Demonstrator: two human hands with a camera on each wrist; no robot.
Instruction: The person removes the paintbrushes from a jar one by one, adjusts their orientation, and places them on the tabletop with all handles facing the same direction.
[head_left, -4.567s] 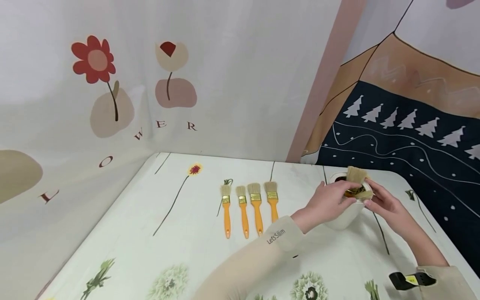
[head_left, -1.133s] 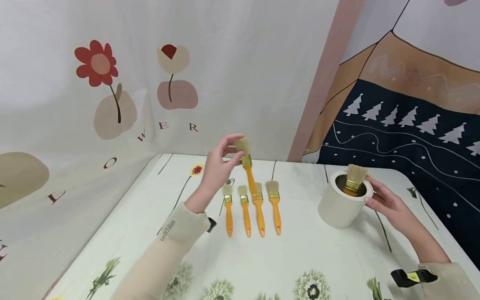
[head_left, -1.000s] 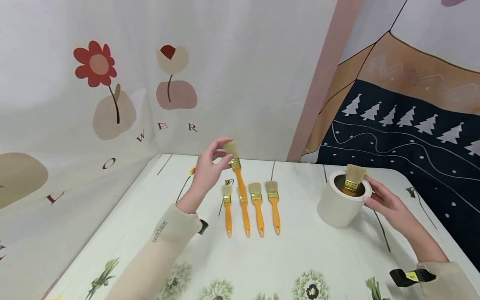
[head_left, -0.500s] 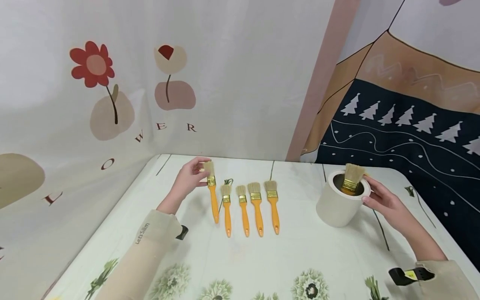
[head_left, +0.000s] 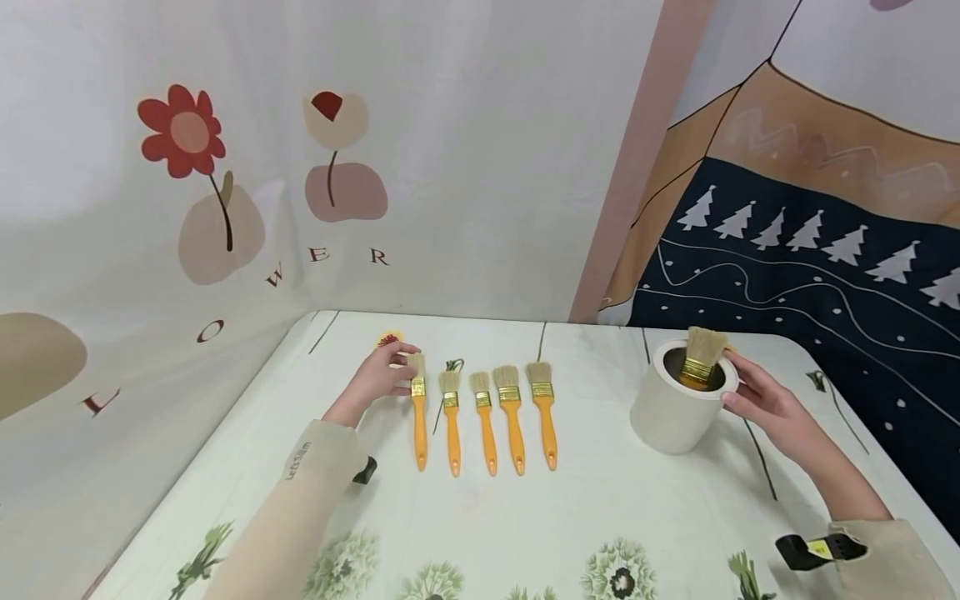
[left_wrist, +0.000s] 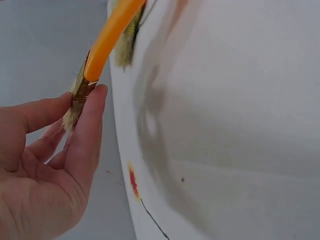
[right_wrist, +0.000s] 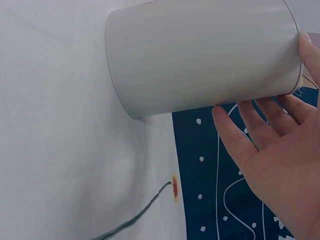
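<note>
My left hand (head_left: 381, 373) pinches a paintbrush (head_left: 419, 425) by its pale bristles and metal band. Its orange handle points toward me, just left of a row of several similar brushes (head_left: 513, 425). In the left wrist view, thumb and fingers press the brush (left_wrist: 82, 92) from both sides. My right hand (head_left: 768, 408) holds a white cylindrical canister (head_left: 671, 417) at its right rim. Seen from the right wrist, the thumb lies at the rim and fingertips touch the wall of the canister (right_wrist: 200, 55). Another paintbrush (head_left: 701, 354) stands bristles-up inside it.
A white flower-print cloth covers the table (head_left: 480, 525). Behind it hangs a pale printed curtain (head_left: 480, 167), with a dark blue tree-patterned section (head_left: 787, 275) at the right, beyond the canister.
My left hand, which was at the canister earlier, has carried a paintbrush leftward over the row and lowered it at the row's left end. The right hand stays on the canister.
</note>
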